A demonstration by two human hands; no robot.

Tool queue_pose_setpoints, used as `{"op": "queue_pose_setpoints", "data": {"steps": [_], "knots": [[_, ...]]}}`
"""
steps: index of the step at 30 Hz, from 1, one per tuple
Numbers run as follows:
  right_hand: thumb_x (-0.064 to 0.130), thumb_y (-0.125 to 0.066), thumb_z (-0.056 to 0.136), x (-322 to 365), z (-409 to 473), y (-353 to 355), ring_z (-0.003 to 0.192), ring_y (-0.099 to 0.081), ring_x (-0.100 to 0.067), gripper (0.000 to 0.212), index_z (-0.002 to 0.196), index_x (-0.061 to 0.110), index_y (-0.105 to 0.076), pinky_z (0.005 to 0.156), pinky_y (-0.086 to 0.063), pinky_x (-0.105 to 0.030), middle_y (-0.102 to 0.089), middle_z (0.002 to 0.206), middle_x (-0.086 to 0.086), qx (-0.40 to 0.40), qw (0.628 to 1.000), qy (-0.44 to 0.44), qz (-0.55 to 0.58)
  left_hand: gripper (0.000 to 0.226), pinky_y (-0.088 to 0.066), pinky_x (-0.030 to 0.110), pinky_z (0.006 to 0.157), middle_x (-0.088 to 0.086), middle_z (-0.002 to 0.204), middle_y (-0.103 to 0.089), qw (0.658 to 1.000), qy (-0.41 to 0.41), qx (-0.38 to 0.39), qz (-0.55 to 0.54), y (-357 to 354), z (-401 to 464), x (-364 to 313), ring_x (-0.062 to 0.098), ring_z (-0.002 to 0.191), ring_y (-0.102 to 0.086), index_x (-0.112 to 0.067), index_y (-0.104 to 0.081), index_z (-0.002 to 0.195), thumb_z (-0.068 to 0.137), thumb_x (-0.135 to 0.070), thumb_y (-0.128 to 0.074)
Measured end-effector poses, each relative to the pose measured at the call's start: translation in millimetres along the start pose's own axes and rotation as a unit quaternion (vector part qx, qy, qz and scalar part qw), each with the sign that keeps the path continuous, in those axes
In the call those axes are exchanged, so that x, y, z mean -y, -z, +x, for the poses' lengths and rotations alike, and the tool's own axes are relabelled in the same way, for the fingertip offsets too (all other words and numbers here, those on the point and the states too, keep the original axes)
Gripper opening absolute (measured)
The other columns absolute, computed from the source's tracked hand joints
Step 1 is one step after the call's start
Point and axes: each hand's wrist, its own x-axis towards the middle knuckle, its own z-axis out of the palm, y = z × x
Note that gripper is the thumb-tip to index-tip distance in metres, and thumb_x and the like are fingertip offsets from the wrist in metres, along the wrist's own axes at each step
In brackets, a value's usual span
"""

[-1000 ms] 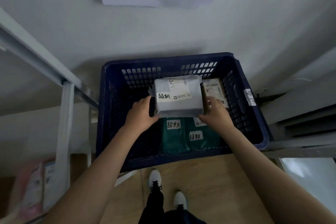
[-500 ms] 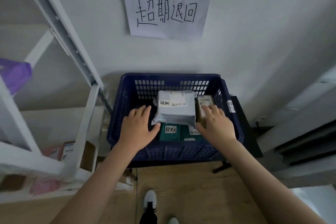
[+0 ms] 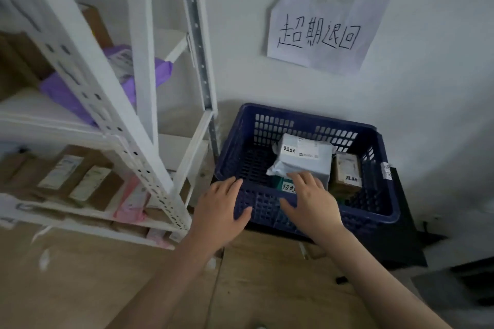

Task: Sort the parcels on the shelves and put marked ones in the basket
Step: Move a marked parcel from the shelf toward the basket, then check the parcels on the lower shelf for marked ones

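Basket [image 3: 374, 211]: dark blue, slatted, on the floor against the white wall, its left wall just beside the foot of the shelf rack [image 3: 149, 125].
Grey parcel [image 3: 304, 157]: lies in the basket near its back wall, tilted, with a handwritten tag on its left end; it rests on a green parcel [image 3: 283, 186] whose tag peeks out at the basket's front.
Brown box [image 3: 346, 175]: in the basket's right part, just right of the grey parcel, also tagged.
Left hand [image 3: 222, 211]: fingers spread and straight, holding nothing, over the basket's front-left corner.
Right hand [image 3: 311, 204]: fingers spread, empty, over the basket's front rim; fingertips overlap the grey parcel's near edge, and contact cannot be told.
Open room: the basket's left half shows bare slatted floor; wooden floor [image 3: 267, 288] lies open in front of the basket.
Rack: left of the basket, holding a purple bag [image 3: 149, 75] on an upper shelf and brown boxes [image 3: 77, 171] lower down.
Sign [image 3: 320, 35]: handwritten paper on the wall above the basket.
Change: half a second ago both hands flanked the grey parcel; now they are drawn back toward the front rim, and the view has swung left to take in more of the rack.
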Motion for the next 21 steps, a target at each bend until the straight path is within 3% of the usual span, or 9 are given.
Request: {"op": "queue_pose_setpoints", "data": {"steps": [6, 15, 21], "knots": [[0.052, -0.054, 0.095, 65.8, -10.4, -24.3, 0.136, -0.040, -0.019, 0.066, 0.151, 0.026, -0.031, 0.092, -0.053, -0.032, -0.038, 0.148, 0.005, 0.039, 0.998, 0.030, 0.025, 0.072, -0.045, 0.035, 0.103, -0.005, 0.150, -0.047, 0.997, 0.060, -0.018, -0.042, 10.5, -65.2, 44.9, 0.015, 0.134, -0.045, -0.022, -0.032, 0.155, 0.097, -0.063, -0.039], [0.036, -0.061, 0.093, 180.3, -59.8, -72.2, 0.138, -0.037, -0.018, 0.066, 0.152, 0.027, -0.032, 0.099, -0.047, -0.033, -0.036, 0.151, 0.006, 0.122, 0.989, 0.044, 0.073, 0.056, -0.051, 0.036, 0.086, -0.003, 0.127, -0.062, 0.979, 0.183, -0.057, -0.066, 35.8, -208.8, 157.0, 0.019, 0.115, -0.058, -0.027, -0.047, 0.137, 0.093, -0.061, -0.047], [0.041, -0.061, 0.088, 233.0, -93.2, -105.9, 0.130, -0.045, -0.018, 0.061, 0.145, 0.030, -0.042, 0.092, -0.050, -0.037, -0.044, 0.145, 0.005, 0.110, 0.988, 0.043, 0.096, 0.073, -0.050, 0.039, 0.096, -0.003, 0.142, -0.054, 0.966, 0.251, -0.038, -0.039, 48.9, -285.3, 223.8, 0.020, 0.130, -0.049, -0.023, -0.041, 0.149, 0.091, -0.067, -0.035]]}}
